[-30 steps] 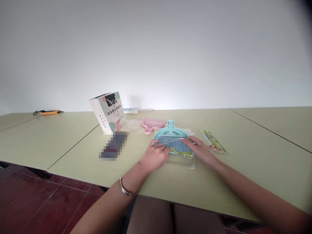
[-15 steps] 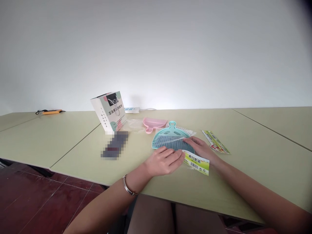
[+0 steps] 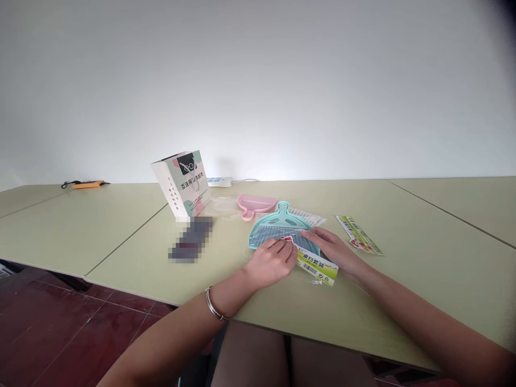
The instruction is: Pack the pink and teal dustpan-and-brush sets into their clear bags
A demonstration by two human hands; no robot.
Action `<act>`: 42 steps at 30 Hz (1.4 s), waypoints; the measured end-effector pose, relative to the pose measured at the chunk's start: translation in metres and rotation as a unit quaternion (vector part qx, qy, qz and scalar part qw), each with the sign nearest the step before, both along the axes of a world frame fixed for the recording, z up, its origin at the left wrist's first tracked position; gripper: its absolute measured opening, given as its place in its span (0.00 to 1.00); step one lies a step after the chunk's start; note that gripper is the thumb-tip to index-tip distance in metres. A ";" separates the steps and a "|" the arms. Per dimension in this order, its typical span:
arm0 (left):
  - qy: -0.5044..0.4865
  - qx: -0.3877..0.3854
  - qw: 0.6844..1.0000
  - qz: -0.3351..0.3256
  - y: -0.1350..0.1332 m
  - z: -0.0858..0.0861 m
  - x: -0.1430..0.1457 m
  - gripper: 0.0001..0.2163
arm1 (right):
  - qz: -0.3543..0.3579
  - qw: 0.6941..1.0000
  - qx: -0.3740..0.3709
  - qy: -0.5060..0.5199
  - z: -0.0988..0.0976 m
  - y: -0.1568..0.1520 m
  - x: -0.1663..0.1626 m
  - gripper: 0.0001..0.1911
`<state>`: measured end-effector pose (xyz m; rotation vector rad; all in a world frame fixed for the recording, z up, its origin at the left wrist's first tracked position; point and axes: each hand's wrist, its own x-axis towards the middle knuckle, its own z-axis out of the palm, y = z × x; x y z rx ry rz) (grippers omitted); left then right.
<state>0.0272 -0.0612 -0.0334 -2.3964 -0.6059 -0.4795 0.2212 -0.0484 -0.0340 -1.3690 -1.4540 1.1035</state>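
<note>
A turquoise dustpan lies on the table in front of me, its handle pointing away. Blue-grey brush bristles rest in it under clear plastic wrap. My left hand is closed on a green and white printed label card, which sticks out to the right below the dustpan; the fingertips are partly hidden. On the right edge of the wrapped dustpan, my right hand is closed with thumb and fingers on the set.
Behind the dustpan sit a pink dustpan and clear plastic film. A second label card lies to the right. To the left stand a paper bag and a blurred dark object. An orange object lies far left.
My left hand has drawn the label card a little left, and the card now tilts more, showing a red patch by the fingers. The right hand stays at the dustpan's edge.
</note>
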 end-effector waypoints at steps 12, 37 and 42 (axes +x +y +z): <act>-0.026 -0.102 0.968 0.228 0.009 -0.004 -0.004 0.13 | 0.000 1.000 0.025 0.000 0.005 -0.003 -0.001 0.19; -0.243 -0.201 0.943 0.109 0.010 0.018 -0.027 0.12 | 0.052 0.976 -0.112 0.181 0.007 -0.001 0.007 0.14; -0.106 -0.313 0.944 0.026 0.001 0.023 -0.029 0.37 | 0.073 0.980 -0.070 0.173 -0.001 0.001 0.009 0.17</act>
